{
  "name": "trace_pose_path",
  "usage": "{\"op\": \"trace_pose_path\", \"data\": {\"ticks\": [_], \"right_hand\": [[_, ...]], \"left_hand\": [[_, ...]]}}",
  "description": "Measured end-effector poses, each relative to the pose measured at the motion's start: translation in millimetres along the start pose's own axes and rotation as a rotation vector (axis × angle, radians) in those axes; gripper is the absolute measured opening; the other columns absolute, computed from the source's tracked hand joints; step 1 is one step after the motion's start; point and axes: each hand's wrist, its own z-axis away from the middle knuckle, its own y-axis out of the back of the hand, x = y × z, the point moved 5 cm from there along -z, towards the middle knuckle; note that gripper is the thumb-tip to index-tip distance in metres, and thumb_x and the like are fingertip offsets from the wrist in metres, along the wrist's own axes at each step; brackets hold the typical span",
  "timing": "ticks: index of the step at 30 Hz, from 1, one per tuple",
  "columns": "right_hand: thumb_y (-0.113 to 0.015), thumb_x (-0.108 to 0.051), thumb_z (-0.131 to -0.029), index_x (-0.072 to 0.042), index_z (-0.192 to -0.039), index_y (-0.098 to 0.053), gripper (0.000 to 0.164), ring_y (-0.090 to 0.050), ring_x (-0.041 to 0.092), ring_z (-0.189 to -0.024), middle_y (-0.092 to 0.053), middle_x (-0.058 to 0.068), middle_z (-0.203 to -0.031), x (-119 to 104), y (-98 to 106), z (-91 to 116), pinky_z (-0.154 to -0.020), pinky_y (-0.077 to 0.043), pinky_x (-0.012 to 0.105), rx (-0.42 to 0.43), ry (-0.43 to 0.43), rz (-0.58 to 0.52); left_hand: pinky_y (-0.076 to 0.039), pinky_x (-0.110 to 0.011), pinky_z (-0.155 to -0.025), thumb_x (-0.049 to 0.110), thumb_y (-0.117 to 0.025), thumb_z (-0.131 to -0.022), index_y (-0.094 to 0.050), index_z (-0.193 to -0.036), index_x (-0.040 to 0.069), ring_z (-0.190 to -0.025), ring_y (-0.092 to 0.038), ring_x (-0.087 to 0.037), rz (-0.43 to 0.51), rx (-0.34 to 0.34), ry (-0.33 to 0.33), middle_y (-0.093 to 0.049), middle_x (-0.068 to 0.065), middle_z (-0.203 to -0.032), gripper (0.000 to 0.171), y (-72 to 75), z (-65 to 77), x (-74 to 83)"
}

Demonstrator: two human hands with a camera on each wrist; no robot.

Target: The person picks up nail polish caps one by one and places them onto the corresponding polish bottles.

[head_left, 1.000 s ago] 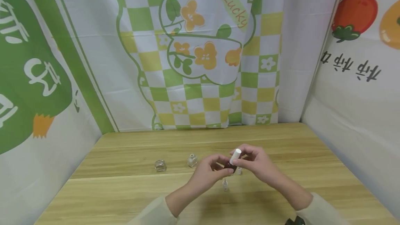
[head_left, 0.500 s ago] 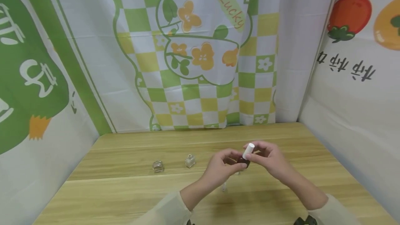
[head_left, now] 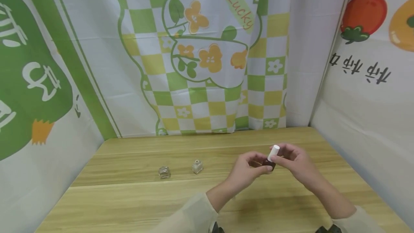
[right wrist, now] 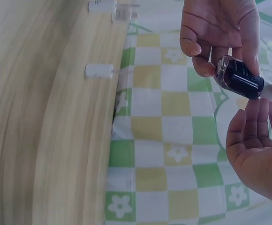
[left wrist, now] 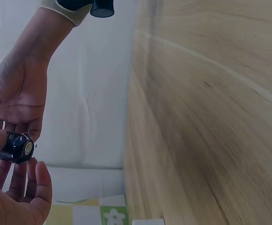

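Observation:
A dark nail polish bottle (head_left: 269,164) with a white cap (head_left: 274,152) is held above the table between both hands. My left hand (head_left: 244,171) pinches the glass body between thumb and fingers. With thumb and fingers, my right hand (head_left: 299,163) grips the white cap, which sits at the bottle's neck. In the right wrist view the dark bottle (right wrist: 239,77) lies tilted, its label showing. The left wrist view shows the base of the bottle (left wrist: 21,149), with the cap hidden.
Two small clear bottles without caps, one (head_left: 164,172) further left and one (head_left: 197,167) nearer the middle, stand on the wooden table (head_left: 136,204). Loose white caps (right wrist: 98,71) appear in the right wrist view. Printed cloth (head_left: 207,103) hangs behind the table.
Both hands have moved to the right and slightly away with the nail polish bottle between them. The left forearm now covers the white caps on the table in the head view.

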Motion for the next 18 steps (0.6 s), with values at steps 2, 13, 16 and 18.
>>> {"op": "trace_pose_path", "data": {"ticks": [2, 13, 16, 18], "right_hand": [[-0.065, -0.005, -0.093, 0.004, -0.109, -0.06, 0.019, -0.061, 0.016, -0.081, -0.064, 0.004, -0.091, 2, 4, 1, -0.072, -0.054, 0.029, 0.009, 0.001, 0.006], [-0.063, -0.003, -0.093, 0.002, -0.106, -0.06, 0.014, -0.062, 0.013, -0.089, -0.064, 0.0, -0.095, 27, 28, 2, -0.079, -0.053, 0.027, -0.002, -0.06, -0.077], [-0.061, -0.004, -0.094, -0.005, -0.106, -0.062, 0.011, -0.062, 0.013, -0.09, -0.064, 0.0, -0.096, 34, 34, 1, -0.08, -0.053, 0.028, -0.028, -0.088, -0.099], [-0.06, -0.004, -0.095, -0.007, -0.106, -0.062, 0.011, -0.062, 0.013, -0.091, -0.064, 0.0, -0.097, 39, 37, 2, -0.081, -0.053, 0.028, -0.044, -0.105, -0.115]], "left_hand": [[-0.053, -0.024, -0.066, 0.012, -0.078, -0.082, -0.071, -0.1, 0.01, -0.079, -0.061, -0.01, 0.017, 0.009, 0.008, -0.068, 0.007, -0.09, 0.019, -5.1, -4.0, -2.2], [-0.052, -0.024, -0.064, 0.008, -0.08, -0.079, -0.073, -0.094, 0.011, -0.074, -0.062, -0.008, 0.036, 0.057, 0.076, -0.067, 0.008, -0.084, 0.017, -30.9, -23.6, -15.6], [-0.052, -0.025, -0.064, 0.009, -0.081, -0.079, -0.073, -0.092, 0.013, -0.074, -0.061, -0.008, 0.008, 0.074, 0.107, -0.067, 0.009, -0.083, 0.017, -36.0, -28.0, -19.1], [-0.051, -0.025, -0.064, 0.01, -0.081, -0.078, -0.072, -0.091, 0.014, -0.073, -0.061, -0.008, -0.006, 0.078, 0.127, -0.067, 0.009, -0.082, 0.016, -39.5, -30.7, -22.7]]}}
